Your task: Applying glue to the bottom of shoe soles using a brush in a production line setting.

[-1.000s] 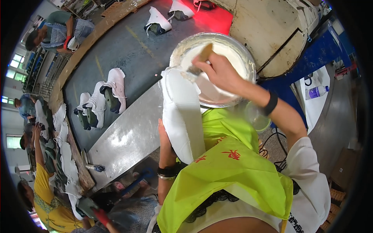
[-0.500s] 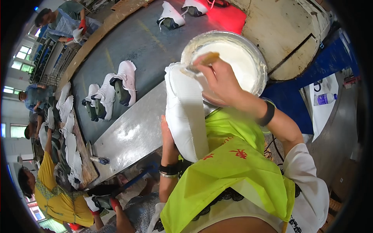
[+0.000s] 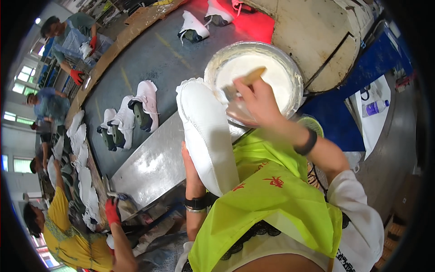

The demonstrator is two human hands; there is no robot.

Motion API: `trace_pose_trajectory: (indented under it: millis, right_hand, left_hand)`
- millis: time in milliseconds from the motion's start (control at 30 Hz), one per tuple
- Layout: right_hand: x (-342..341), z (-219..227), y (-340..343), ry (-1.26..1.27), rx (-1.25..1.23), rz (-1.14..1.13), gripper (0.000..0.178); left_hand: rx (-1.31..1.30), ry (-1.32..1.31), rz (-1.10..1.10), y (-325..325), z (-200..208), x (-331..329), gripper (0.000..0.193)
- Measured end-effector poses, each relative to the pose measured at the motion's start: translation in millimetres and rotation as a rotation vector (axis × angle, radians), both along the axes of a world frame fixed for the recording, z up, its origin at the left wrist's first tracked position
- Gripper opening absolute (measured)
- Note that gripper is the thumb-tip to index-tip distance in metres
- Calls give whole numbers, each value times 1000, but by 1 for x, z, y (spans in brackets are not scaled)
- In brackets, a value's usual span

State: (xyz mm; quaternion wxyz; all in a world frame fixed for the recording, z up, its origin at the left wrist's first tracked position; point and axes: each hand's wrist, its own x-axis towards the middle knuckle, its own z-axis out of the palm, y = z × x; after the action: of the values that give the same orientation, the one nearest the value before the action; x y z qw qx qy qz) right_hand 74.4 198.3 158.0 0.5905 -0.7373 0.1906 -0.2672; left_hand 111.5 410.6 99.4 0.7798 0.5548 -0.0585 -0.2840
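A white shoe upper (image 3: 206, 136) stands in front of me with its smooth underside turned up. My left hand (image 3: 192, 174) is closed around its left side near the lower end; part of the fingers is hidden behind it. In my right hand (image 3: 263, 103) I pinch a brush (image 3: 253, 76) with a wooden handle. Its bristle end is close to the upper's right edge, and I cannot tell whether they touch. Behind that hand, a round metal basin (image 3: 297, 81) holds creamy white liquid, with dried residue around its rim.
Several white-and-green shoes (image 3: 146, 106) stand on the dark conveyor belt (image 3: 176, 68), beside a metal ledge (image 3: 149, 167). Red light glows near a beige machine (image 3: 312, 41) at the far right. Co-workers are on the left; one red-gloved hand (image 3: 112, 211) reaches near the ledge's end.
The shoe upper has shifted left and tilted slightly. My right hand has turned the brush, its handle now pointing up and right. A co-worker's red-gloved hand has risen at lower left.
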Motion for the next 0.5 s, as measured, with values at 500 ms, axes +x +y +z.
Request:
trace_pose_trajectory:
  millis: [500]
  right_hand:
    - [-6,102,33,164,-1212,997,34]
  left_hand:
    - [-191,156,-140,31,7,-14,64]
